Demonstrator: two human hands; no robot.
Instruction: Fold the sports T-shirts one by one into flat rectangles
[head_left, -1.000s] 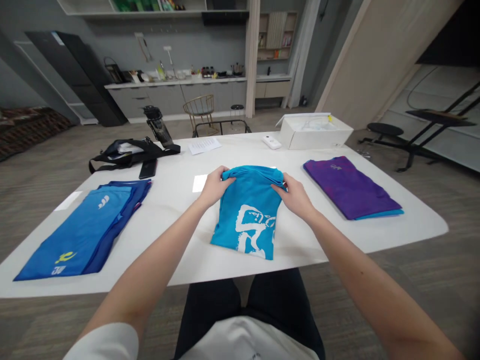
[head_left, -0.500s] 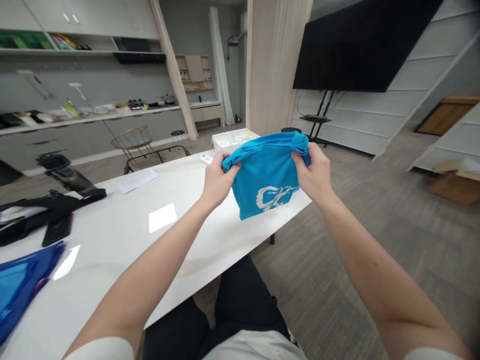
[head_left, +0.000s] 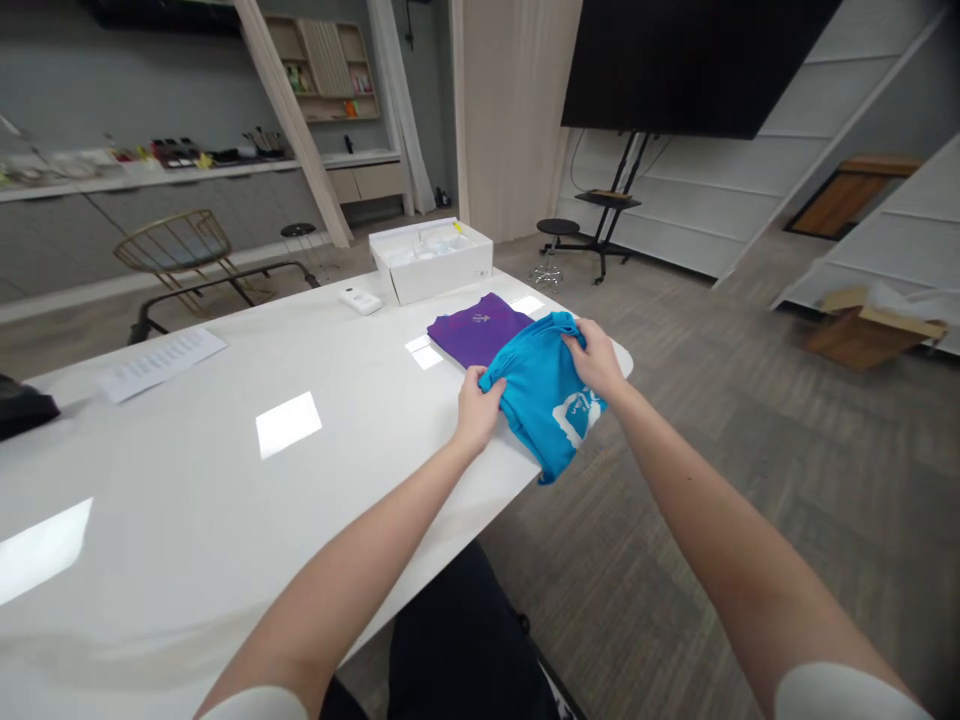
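Observation:
A folded blue T-shirt (head_left: 541, 385) with a white print hangs between my hands at the table's right end. My left hand (head_left: 478, 408) pinches its upper left corner, thumb on the near side. At the upper right corner, my right hand (head_left: 596, 358) grips the cloth the same way. The shirt's lower edge reaches past the table's front edge. Just behind it, a folded purple garment (head_left: 476, 328) lies flat on the white table (head_left: 375, 440), its near right part hidden by the blue cloth.
A white open box (head_left: 435, 265) stands at the table's far end, with a small white device (head_left: 360, 300) beside it. A printed sheet (head_left: 161, 363) lies farther left. Beyond the table are a round stool (head_left: 559, 228) and a screen on a wheeled stand (head_left: 619, 200).
My hands have carried the blue T-shirt down and towards the table's right end. The view has turned right and down, so the purple garment now shows.

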